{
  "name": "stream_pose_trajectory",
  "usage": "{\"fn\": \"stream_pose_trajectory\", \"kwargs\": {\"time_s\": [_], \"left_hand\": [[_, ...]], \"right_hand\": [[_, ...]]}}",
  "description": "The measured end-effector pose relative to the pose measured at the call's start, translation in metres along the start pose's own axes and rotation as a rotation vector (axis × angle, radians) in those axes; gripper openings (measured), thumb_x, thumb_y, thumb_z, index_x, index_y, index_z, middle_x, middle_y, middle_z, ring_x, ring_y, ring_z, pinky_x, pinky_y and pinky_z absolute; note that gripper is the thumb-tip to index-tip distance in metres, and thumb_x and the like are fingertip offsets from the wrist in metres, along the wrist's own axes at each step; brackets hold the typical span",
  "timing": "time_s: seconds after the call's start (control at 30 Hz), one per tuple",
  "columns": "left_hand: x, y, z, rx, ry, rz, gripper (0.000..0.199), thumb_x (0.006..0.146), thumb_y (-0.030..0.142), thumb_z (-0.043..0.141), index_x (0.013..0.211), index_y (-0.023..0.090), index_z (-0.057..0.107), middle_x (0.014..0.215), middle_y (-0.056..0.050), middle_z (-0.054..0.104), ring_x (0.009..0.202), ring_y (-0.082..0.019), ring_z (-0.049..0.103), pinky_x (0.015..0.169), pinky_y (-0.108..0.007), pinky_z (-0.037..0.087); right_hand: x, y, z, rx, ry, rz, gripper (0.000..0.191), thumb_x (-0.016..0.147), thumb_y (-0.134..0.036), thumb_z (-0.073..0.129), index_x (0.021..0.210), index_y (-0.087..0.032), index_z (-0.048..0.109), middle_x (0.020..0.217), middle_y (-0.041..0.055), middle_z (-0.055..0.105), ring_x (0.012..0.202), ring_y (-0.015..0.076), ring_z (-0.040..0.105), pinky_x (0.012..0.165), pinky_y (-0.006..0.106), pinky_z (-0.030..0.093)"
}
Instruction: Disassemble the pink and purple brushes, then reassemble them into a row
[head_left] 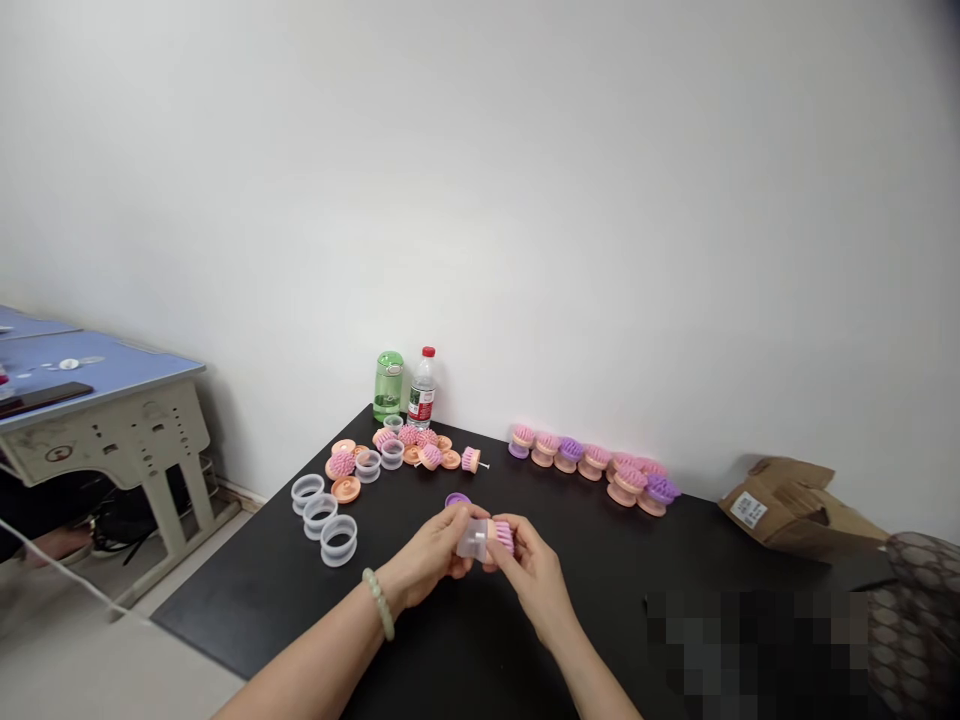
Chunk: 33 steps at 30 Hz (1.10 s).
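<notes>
Near the middle of the black table, my left hand [439, 552] is closed on a translucent white cup-like ring [472, 541]. My right hand [531, 572] grips a pink bristled brush head [503, 537] with a peach base, which meets the ring's right side. Just behind my left fingers lies a purple round cap [457, 499]. Three clear rings [339, 541] stand to the left. Beyond them are more clear rings, peach discs [346, 489] and pink brush heads [430, 456]. One pink brush head with a thin stem [470, 459] lies on its side.
Assembled pink and purple brushes [594, 461] form a row by the wall. A green bottle [388, 386] and a red-capped water bottle [422, 391] stand at the back corner. An open cardboard box [799, 507] sits right; a blue-topped desk [112, 365] is left.
</notes>
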<state>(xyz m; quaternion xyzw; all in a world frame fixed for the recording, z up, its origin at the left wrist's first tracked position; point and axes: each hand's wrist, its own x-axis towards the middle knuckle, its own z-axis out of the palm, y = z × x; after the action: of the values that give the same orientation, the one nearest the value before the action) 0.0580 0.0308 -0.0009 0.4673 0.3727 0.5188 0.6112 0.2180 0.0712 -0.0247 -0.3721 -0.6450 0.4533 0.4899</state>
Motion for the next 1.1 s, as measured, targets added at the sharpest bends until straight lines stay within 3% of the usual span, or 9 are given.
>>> {"fn": "stream_pose_trajectory", "kwargs": {"time_s": [0.1, 0.2, 0.3, 0.47, 0.67, 0.77, 0.93, 1.0, 1.1], "left_hand": [[0.0, 0.001, -0.003, -0.073, -0.012, 0.044, 0.053, 0.071, 0.045, 0.081, 0.113, 0.019, 0.063, 0.099, -0.005, 0.059, 0.078, -0.012, 0.057, 0.067, -0.024, 0.042], [0.0, 0.001, -0.004, -0.082, -0.008, 0.165, 0.076, 0.054, 0.026, 0.093, 0.122, 0.026, 0.059, 0.117, -0.006, 0.055, 0.1, -0.02, 0.056, 0.084, -0.03, 0.044], [0.0, 0.001, -0.003, -0.14, 0.045, 0.17, 0.079, 0.058, 0.037, 0.091, 0.126, 0.027, 0.054, 0.131, -0.01, 0.049, 0.115, -0.025, 0.051, 0.089, -0.033, 0.044], [0.001, 0.001, -0.004, -0.122, 0.091, -0.094, 0.054, 0.079, 0.065, 0.064, 0.101, 0.017, 0.058, 0.093, -0.005, 0.061, 0.079, -0.015, 0.058, 0.07, -0.028, 0.042], [-0.003, 0.011, -0.003, 0.041, -0.023, 0.131, 0.05, 0.059, 0.024, 0.087, 0.1, 0.018, 0.06, 0.099, -0.004, 0.062, 0.092, -0.018, 0.058, 0.077, -0.027, 0.041], [-0.005, 0.012, -0.003, 0.125, -0.038, 0.119, 0.046, 0.065, 0.029, 0.083, 0.103, 0.019, 0.058, 0.095, -0.003, 0.062, 0.089, -0.019, 0.059, 0.078, -0.029, 0.042], [0.0, 0.003, -0.005, 0.605, 0.128, 0.153, 0.038, 0.062, 0.032, 0.084, 0.088, 0.018, 0.059, 0.081, 0.002, 0.059, 0.074, -0.016, 0.053, 0.065, -0.027, 0.038], [0.002, -0.002, -0.004, 0.887, 0.2, 0.3, 0.037, 0.061, 0.024, 0.084, 0.087, 0.019, 0.058, 0.087, 0.0, 0.059, 0.078, -0.018, 0.052, 0.066, -0.028, 0.038], [0.0, -0.008, 0.001, 1.236, 0.19, 0.641, 0.016, 0.078, 0.011, 0.065, 0.088, 0.019, 0.056, 0.092, -0.003, 0.059, 0.085, -0.021, 0.051, 0.074, -0.032, 0.04]], "right_hand": [[0.0, -0.001, -0.001, -0.016, 0.0, 0.002, 0.045, 0.075, -0.059, 0.07, 0.096, -0.02, 0.065, 0.076, 0.0023, 0.069, 0.059, 0.0201, 0.067, 0.057, 0.034, 0.059], [0.0, -0.002, -0.001, 0.016, -0.002, 0.027, 0.044, 0.077, -0.059, 0.069, 0.096, -0.02, 0.064, 0.074, 0.0027, 0.069, 0.062, 0.0217, 0.067, 0.056, 0.034, 0.059], [0.001, -0.001, -0.001, 0.046, 0.029, 0.02, 0.044, 0.077, -0.059, 0.068, 0.097, -0.02, 0.063, 0.081, 0.0048, 0.07, 0.067, 0.0225, 0.068, 0.06, 0.035, 0.06], [0.002, 0.001, -0.005, 0.03, 0.021, -0.028, 0.048, 0.075, -0.056, 0.072, 0.103, -0.019, 0.062, 0.088, 0.0054, 0.07, 0.07, 0.0208, 0.068, 0.067, 0.034, 0.06], [0.005, -0.002, -0.011, 0.011, 0.006, 0.051, 0.046, 0.079, -0.059, 0.066, 0.099, -0.018, 0.063, 0.077, 0.0028, 0.068, 0.063, 0.0193, 0.065, 0.058, 0.031, 0.058], [0.004, -0.001, -0.011, -0.077, -0.003, 0.032, 0.045, 0.076, -0.058, 0.068, 0.098, -0.019, 0.064, 0.076, 0.0028, 0.068, 0.06, 0.019, 0.065, 0.056, 0.03, 0.056], [0.002, 0.0, -0.007, -0.23, 0.016, -0.028, 0.04, 0.072, -0.056, 0.07, 0.091, -0.02, 0.067, 0.076, 0.004, 0.071, 0.056, 0.0178, 0.064, 0.05, 0.027, 0.053], [0.002, 0.0, -0.005, -0.21, -0.01, 0.025, 0.04, 0.074, -0.058, 0.067, 0.085, -0.02, 0.066, 0.065, 0.0014, 0.067, 0.049, 0.0156, 0.061, 0.045, 0.025, 0.05], [0.003, -0.002, -0.003, -0.07, -0.089, 0.225, 0.048, 0.076, -0.067, 0.063, 0.073, -0.019, 0.06, 0.046, -0.0036, 0.056, 0.036, 0.0117, 0.053, 0.036, 0.021, 0.043]]}}
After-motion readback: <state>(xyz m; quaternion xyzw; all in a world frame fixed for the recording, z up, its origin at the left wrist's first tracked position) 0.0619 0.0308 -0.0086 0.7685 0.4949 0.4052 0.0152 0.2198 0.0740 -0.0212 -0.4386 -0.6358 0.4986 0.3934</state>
